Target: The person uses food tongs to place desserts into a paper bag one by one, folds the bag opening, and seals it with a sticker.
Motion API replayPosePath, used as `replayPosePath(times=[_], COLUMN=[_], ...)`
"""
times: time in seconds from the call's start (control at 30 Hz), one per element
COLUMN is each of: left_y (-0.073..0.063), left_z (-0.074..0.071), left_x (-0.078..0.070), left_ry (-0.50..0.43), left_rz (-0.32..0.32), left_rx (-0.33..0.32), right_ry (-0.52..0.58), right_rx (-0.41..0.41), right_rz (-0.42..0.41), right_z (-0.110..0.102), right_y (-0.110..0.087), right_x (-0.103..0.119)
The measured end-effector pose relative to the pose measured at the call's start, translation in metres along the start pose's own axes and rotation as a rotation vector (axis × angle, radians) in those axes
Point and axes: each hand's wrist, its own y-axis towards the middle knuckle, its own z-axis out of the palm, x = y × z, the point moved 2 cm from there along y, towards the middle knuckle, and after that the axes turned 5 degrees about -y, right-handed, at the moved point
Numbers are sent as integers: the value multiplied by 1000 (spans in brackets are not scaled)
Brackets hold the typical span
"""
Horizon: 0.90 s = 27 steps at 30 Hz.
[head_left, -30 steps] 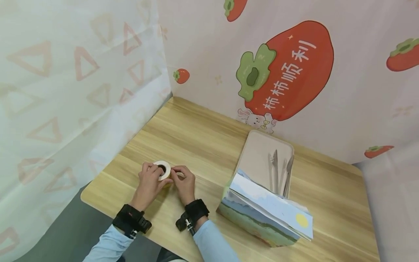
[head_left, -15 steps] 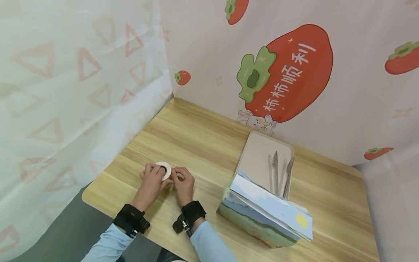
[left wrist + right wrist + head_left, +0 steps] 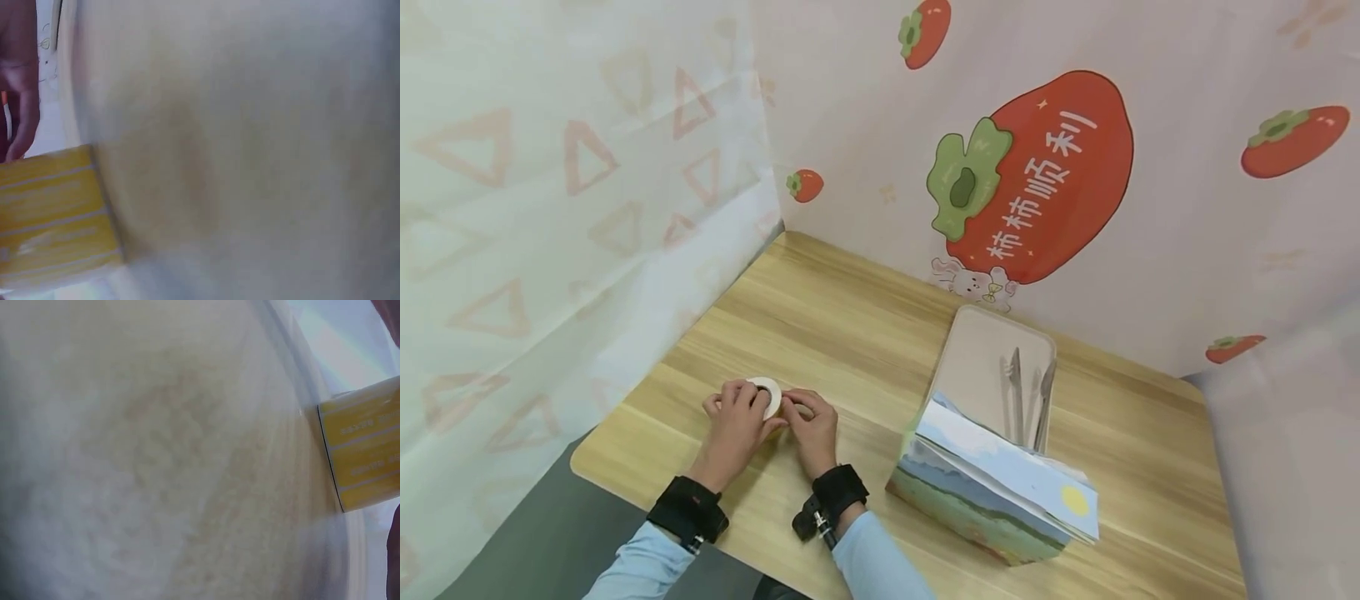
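Observation:
A roll of tape (image 3: pixel 775 397) with a white side and dark core stands on edge near the table's left front. Its yellow outer face, crossed by pale lines and small print, shows in the left wrist view as the roll (image 3: pixel 53 215) and in the right wrist view as the roll (image 3: pixel 365 447). My left hand (image 3: pixel 733 433) grips it from the left, fingers reaching into the core and thumb at the near side. At its right edge, my right hand (image 3: pixel 814 429) pinches with thumb and forefinger; the fingertips' exact contact is too small to tell.
To the right stands a box (image 3: pixel 970 508) printed with a landscape, its top flaps raised. Behind it lies a pale tray (image 3: pixel 973 358) holding two metal utensils (image 3: pixel 1017 392). Patterned sheets line the wooden table's (image 3: pixel 850 292) left and back.
The head view has tilted and shifted a little. Both hands stay at the roll of tape with almost the same hold.

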Motion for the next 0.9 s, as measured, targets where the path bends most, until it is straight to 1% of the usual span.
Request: replayPosePath(times=[0.1, 0.2, 0.3, 0.4, 0.47, 0.53, 0.67, 0.77, 0.9], left_y=[0, -1, 3, 5, 7, 9, 11, 10, 8], left_z=[-5, -8, -9, -8, -7, -7, -7, -7, -9], left_x=[0, 0, -1, -1, -2, -3, -3, -3, -3], left_ry=[41, 51, 26, -8, -30, -37, -34, -32, -33], left_rz=[22, 29, 22, 8, 5, 9, 18, 12, -5], left_rx=[30, 46, 64, 104, 131, 143, 131, 125, 112], right_ry=[-22, -46, -72, -95, -103, -105, -112, -118, -93], right_rx=[-15, -39, -80, -114, -133, -145, -149, -133, -76], right_rz=[-4, 1, 13, 28, 31, 22, 13, 32, 59], right_z=[3, 8, 12, 14, 13, 12, 12, 12, 8], right_y=[0, 1, 5, 7, 8, 9, 12, 13, 11], right_x=[3, -2, -14, -25, -28, -29, -28, -28, -25])
